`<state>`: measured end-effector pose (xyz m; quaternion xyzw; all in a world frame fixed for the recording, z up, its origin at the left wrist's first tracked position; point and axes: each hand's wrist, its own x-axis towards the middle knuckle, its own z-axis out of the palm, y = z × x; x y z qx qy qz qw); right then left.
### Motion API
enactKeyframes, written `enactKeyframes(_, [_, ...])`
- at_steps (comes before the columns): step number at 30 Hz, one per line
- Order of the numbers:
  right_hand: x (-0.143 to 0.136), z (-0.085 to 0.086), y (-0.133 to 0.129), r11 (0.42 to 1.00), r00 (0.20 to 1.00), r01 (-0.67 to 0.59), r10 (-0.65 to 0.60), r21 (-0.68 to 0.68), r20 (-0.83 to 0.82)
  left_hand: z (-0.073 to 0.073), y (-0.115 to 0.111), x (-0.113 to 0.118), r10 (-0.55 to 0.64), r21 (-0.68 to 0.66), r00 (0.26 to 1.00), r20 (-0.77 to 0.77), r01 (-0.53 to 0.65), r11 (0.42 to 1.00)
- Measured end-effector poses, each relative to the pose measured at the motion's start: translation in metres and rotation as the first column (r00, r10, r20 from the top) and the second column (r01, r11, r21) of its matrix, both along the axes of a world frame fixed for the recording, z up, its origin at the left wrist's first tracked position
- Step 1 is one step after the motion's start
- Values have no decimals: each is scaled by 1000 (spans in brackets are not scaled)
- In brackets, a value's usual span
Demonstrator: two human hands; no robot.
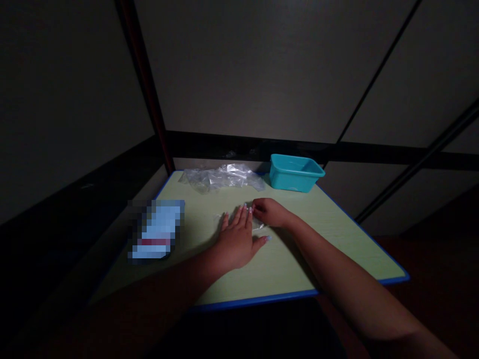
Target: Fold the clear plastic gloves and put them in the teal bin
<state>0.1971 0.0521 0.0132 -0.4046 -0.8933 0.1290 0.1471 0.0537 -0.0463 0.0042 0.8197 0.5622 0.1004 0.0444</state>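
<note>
A small clear plastic bag (259, 224) lies flat on the table, mostly covered by my hands. My left hand (238, 239) rests palm down on it with the fingers spread and the thumb out to the right. Just beyond, my right hand (272, 212) has its fingers curled and pinched at the far right edge of the bag. Whatever sits between those fingertips is too small to see clearly, though the bag's edge runs up to them.
The pale green table (352, 254) has a blue edge. Crumpled clear plastic sheeting (224, 178) lies along its far side. A turquoise plastic basket (294, 178) stands at the back right. A pixelated light-blue flat object (159, 229) is on the left. Panelled walls rise behind.
</note>
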Motion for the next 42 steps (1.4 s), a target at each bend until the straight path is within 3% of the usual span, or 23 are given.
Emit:
enactKeyframes(13, [-3,3,-2,999,999,17,-18,29,32,-2,1,0,14,-27,1000,-15,-14,1000])
enactKeyframes(21, [-4,5,-3,1000,1000,10,-10,-27,-14,-2,3,-1,14,-71,999,-53,-18,997])
enactKeyframes(26, [7,6,4,981,992,9,-34,-192,-124,-4,4,-2,17,-60,993,-117,-25,998])
enactKeyframes(32, [30,19,10,890,977,-15,-85,-456,-197,-6,6,-5,14,-65,989,-146,-24,998])
enactKeyframes(36, [50,29,14,894,970,152,-217,-421,-111,-6,7,-5,28,-58,985,-172,-39,998])
enactKeyframes(40, [70,41,16,887,908,417,-402,-197,117,-7,8,-6,34,-46,979,-199,-44,998])
enactKeyframes(42, [77,47,13,879,886,455,-431,-141,171,-8,8,-7,28,-33,977,-211,-36,999])
